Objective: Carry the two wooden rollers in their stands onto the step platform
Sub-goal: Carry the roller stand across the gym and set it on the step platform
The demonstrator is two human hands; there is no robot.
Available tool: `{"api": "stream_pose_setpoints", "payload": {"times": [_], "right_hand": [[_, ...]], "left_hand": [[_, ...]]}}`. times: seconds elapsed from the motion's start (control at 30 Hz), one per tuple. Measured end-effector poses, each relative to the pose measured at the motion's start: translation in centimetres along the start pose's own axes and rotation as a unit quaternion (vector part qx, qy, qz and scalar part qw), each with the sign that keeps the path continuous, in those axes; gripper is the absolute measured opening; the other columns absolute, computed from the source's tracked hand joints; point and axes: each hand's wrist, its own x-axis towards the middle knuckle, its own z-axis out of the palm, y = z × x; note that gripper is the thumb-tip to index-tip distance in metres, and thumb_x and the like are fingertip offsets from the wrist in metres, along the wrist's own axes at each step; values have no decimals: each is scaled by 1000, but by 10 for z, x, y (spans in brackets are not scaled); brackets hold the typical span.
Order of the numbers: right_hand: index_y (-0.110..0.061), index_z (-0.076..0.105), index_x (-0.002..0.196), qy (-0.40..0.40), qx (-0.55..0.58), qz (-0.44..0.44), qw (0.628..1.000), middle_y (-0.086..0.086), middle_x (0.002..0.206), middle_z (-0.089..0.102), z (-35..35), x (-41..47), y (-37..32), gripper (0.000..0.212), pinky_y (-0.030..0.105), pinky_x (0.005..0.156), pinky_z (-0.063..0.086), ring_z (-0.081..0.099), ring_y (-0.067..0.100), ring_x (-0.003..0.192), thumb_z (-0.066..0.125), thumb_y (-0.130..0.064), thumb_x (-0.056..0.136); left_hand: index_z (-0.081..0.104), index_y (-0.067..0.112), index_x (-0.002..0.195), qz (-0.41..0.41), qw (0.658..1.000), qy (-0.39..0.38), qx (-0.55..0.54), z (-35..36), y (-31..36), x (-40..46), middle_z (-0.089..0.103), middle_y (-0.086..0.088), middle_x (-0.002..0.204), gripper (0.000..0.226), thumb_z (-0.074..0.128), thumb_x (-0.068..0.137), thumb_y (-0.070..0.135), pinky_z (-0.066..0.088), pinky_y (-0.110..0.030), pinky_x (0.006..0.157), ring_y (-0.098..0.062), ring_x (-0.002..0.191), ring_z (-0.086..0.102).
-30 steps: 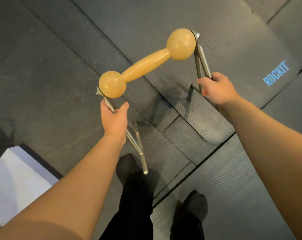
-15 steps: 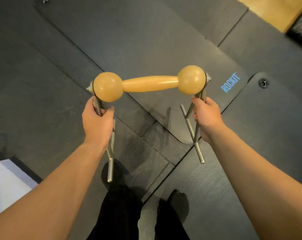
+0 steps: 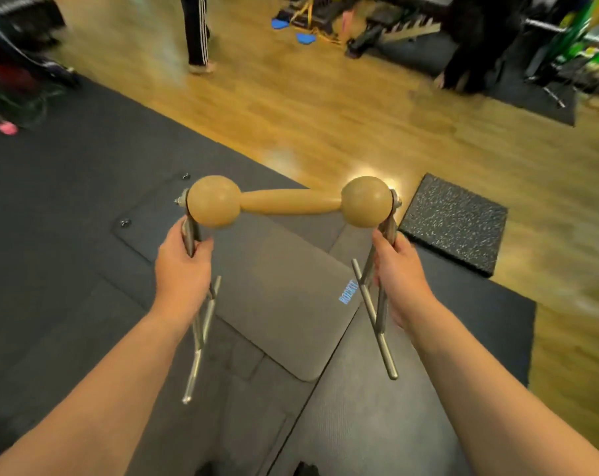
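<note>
2 hands (image 3: 183, 269) (image 3: 399, 273), fingers still round the roller stand (image 3: 377, 297), wooden floor (image 3: 325, 108) newly ahead.

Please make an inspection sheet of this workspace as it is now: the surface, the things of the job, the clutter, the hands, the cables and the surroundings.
Surface: dark gym mats overlapping; wooden floor beyond.
Job's things: one wooden roller held level in its metal stand, lifted off the mats. A second roller is not seen. A speckled dark slab lies on the wood floor ahead right; whether it is the step platform I cannot tell.
Clutter: blue pads and blurred gear at the far edge.
Hands: left hand has a closed grip on the left stand leg; right hand on the right leg.
Cables: nothing seen clearly.
Surroundings: another person's legs on the wood floor.
</note>
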Motion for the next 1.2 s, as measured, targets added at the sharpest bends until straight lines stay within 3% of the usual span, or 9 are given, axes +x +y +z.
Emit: {"api": "stream_pose_setpoints", "payload": {"times": [0.1, 0.17, 0.3, 0.47, 0.57, 0.67, 0.83, 1.0, 1.2], "right_hand": [[-26, 57, 89, 13, 10, -47, 999, -4, 78, 45, -31, -37, -105, 21, 37, 69, 34, 39, 17, 72, 55, -42, 103], [-24, 59, 93, 24, 10, -72, 997, 0, 81, 45, -51, -60, -166, 22, 39, 69, 35, 40, 19, 72, 56, -44, 102], [-26, 61, 100, 51, 4, -124, 991, 0, 86, 53, -88, -110, -267, 18, 38, 70, 41, 48, 20, 76, 55, -43, 105], [-23, 62, 114, 104, 7, -198, 975, -3, 94, 58, -129, -185, -366, 19, 35, 72, 42, 52, 17, 83, 51, -38, 108], [-22, 62, 108, 139, 13, -235, 962, 1, 93, 58, -153, -227, -404, 20, 38, 73, 43, 52, 19, 82, 48, -36, 109], [-28, 62, 112, 163, 25, -252, 954, 1, 100, 66, -170, -257, -428, 17, 38, 74, 50, 60, 19, 88, 47, -37, 110], [-28, 62, 114, 193, 32, -280, 940, -2, 102, 68, -202, -297, -440, 16, 30, 66, 44, 63, 15, 93, 47, -32, 111], [-27, 63, 106, 199, 32, -292, 935, 0, 98, 67, -235, -315, -445, 17, 29, 66, 42, 61, 14, 89, 47, -29, 111], [-23, 61, 102, 200, 24, -307, 930, 0, 88, 61, -286, -316, -447, 19, 31, 67, 45, 57, 16, 80, 46, -30, 112]], "left_hand": [[60, 24, 97, 35, 999, 4, 0, -38, 107, 8, 54, 8, 76, 6, 58, 99, 18, 38, -35, 64, -4, 68, 49], [62, 21, 102, 55, 998, 3, -7, -63, 172, 16, 57, 7, 80, 7, 57, 100, 16, 36, -36, 65, -15, 75, 51], [42, 24, 73, 99, 994, -39, -40, -110, 285, 19, 43, 2, 66, 30, 54, 101, 18, 29, -39, 58, -24, 64, 40], [44, 22, 73, 152, 984, -62, -70, -170, 411, 1, 45, -8, 67, 27, 53, 99, 21, 35, -41, 62, -29, 63, 43], [48, 26, 72, 180, 977, -65, -90, -197, 468, -13, 47, -4, 68, 23, 52, 95, 25, 37, -42, 63, -29, 65, 44], [49, 28, 73, 190, 974, -70, -99, -212, 504, -29, 47, -6, 68, 24, 53, 96, 23, 37, -43, 64, -30, 66, 46], [53, 26, 73, 219, 968, -55, -109, -217, 535, -63, 51, -6, 64, 27, 55, 99, 18, 40, -42, 60, -32, 62, 50], [51, 25, 78, 234, 965, -42, -109, -201, 553, -89, 52, -3, 66, 25, 56, 101, 16, 36, -34, 55, -25, 58, 50], [59, 21, 84, 241, 964, -47, -105, -173, 583, -115, 55, -8, 71, 16, 55, 99, 17, 42, -41, 61, -30, 66, 53]]}}
